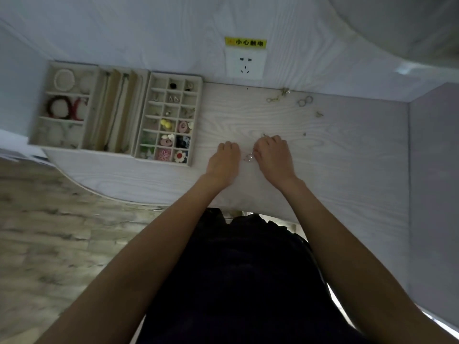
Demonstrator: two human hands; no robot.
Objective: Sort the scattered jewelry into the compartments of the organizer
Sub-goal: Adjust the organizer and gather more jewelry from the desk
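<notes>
The clear bead earring (249, 158) lies between both curled hands, touching the right hand (272, 155), whose grip I cannot tell; the left hand (224, 160) holds nothing visible

organizer (142, 112) beige; table (335, 155) pale whitewashed woodgrain; yellow earrings (166, 124); pink flower piece (164, 154); white flower with red centre (180, 155); dark red bracelet (59, 107); white bead bracelet (64, 79); wall socket (246, 63) white, yellow label (246, 42) above; floor (49, 219) grey-brown woodgrain

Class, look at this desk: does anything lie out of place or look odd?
Yes. Several small metal pieces lie loose on the desk near the wall, outside the organizer: a clasp, rings and a small hook. They are not sorted yet.
</notes>
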